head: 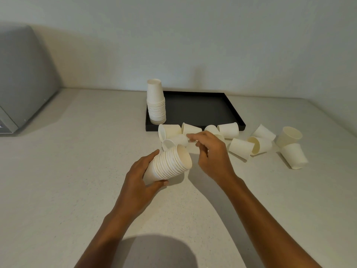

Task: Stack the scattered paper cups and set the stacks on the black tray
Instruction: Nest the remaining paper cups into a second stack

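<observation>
Now left hand grips tilted stack; right hand, fingers curled, reaches loose cups beyond.

Matt paper cups, matt blk tray

Likely a kitchen: speckled countertop against a wall, grey appliance at left.

- I'm at a pale speckled countertop that runs back till it meets the wall.
- The wall is plain off-white, nothing hanging on it.
- A grey appliance sits far left, partly cut off.
- Soft light from above drops my head's round shadow on the near edge.
</observation>
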`<move>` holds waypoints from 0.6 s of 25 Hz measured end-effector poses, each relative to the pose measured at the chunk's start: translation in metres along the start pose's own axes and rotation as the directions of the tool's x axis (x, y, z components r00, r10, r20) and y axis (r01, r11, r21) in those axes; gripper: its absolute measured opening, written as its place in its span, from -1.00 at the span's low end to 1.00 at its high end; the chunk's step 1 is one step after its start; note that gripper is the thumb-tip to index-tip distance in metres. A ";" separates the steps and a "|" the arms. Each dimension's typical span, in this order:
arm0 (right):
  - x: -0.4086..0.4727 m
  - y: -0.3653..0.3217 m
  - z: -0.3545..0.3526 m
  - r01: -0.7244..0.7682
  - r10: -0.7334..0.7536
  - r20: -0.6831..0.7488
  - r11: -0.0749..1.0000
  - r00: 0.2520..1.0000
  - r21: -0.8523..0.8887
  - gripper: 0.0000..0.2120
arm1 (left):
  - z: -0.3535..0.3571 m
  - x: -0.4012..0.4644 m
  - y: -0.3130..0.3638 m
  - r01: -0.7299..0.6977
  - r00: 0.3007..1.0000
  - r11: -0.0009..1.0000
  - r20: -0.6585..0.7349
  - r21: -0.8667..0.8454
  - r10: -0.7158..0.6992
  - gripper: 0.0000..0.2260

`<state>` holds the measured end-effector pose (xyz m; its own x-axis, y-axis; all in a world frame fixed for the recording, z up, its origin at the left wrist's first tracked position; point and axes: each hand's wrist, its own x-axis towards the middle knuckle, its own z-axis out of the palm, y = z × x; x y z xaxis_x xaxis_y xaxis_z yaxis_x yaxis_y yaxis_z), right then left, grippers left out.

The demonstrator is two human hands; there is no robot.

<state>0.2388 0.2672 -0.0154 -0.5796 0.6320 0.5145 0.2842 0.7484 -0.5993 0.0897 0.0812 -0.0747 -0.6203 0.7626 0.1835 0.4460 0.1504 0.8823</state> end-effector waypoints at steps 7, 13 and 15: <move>0.035 0.020 0.042 0.134 -0.022 0.392 0.956 0.920 -0.262 -0.27 | -0.019 0.006 -0.001 0.006 0.993 0.999 -0.115 0.050 -0.001 -0.32; 0.043 0.029 0.064 0.332 -0.150 0.486 0.890 0.861 -0.314 -0.20 | -0.025 0.011 -0.004 0.009 0.995 0.996 -0.095 0.090 -0.001 -0.30; 0.043 0.028 0.063 0.347 -0.181 0.465 0.888 0.867 -0.301 -0.24 | -0.027 0.009 -0.003 -0.014 0.997 0.996 -0.079 0.084 0.021 -0.29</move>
<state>0.1741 0.3022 -0.0486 -0.9088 0.3188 0.2693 0.2811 0.9446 -0.1696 0.0649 0.0708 -0.0636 -0.6600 0.7132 0.2359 0.5075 0.1919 0.8400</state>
